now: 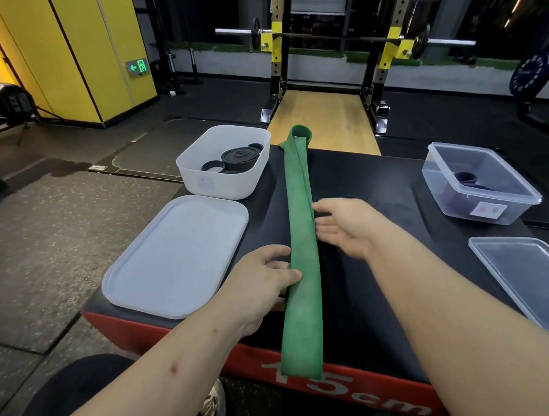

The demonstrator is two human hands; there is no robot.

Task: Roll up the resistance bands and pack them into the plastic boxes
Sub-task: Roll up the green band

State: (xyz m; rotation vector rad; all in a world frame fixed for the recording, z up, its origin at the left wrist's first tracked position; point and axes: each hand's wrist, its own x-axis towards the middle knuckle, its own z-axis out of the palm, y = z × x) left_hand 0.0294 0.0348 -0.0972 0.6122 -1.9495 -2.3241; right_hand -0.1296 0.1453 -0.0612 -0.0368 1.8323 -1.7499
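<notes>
The far end of the green resistance band [302, 287] curls into a loop past the far edge of the black-topped plyo box [377, 281], and its near end drapes over the red front face, partly covering the printed "15cm". Between those ends the single band lies flat along the box top.

The left hand [264, 276] pinches the band's left edge with its thumb on top. The fingers beneath are hidden by the band. The right hand [341, 226] is relaxed, its straight fingers touching the band's right edge farther along.

There are two plastic boxes. The white box [217, 183], far left, holds black rolled bands [237, 157]: one large roll and some smaller loops, too overlapped to count. The clear box [455, 206], far right, holds a purple band [466, 180], dim through the wall.

There are two lids. The white lid [176, 257] lies just in front of its box. The clear lid [522, 272] is cut off by the right edge of the view.
</notes>
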